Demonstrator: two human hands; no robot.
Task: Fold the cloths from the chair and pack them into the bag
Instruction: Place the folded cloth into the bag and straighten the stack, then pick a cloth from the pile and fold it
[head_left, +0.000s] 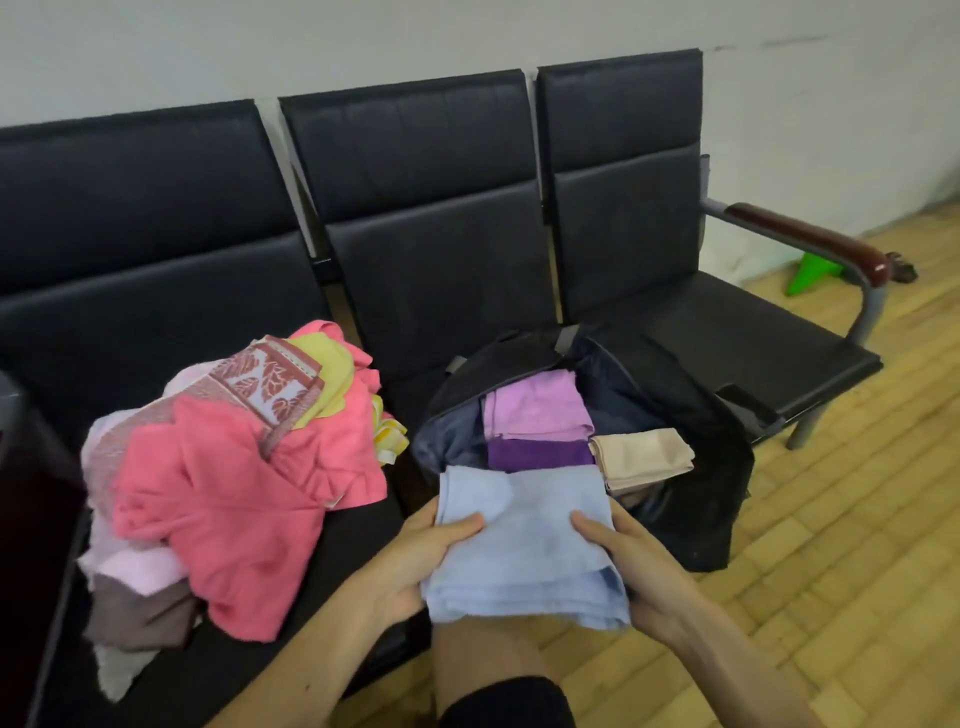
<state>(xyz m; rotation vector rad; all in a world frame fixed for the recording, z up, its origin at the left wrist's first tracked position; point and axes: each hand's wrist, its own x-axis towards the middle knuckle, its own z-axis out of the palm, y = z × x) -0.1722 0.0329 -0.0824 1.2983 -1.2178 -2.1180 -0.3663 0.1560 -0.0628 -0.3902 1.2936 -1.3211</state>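
Observation:
A folded light blue cloth (524, 540) is held between both hands, just in front of the open dark bag (696, 467). My left hand (421, 556) grips its left edge with the thumb on top. My right hand (639, 566) grips its right edge the same way. Inside the bag lie folded cloths: a pink-lilac one (535, 410), a purple one (535, 454) and a beige one (644, 457) at the right. A heap of unfolded cloths (223, 483), mostly pink with yellow, lilac, brown and a leaf-patterned one, lies on the left seat.
A row of black chairs (426, 218) stands against a white wall, with a metal armrest (810, 239) at the right end. The right seat (769, 343) is bare. A green object (810, 270) stands on the wooden floor. My knee (483, 665) is below the cloth.

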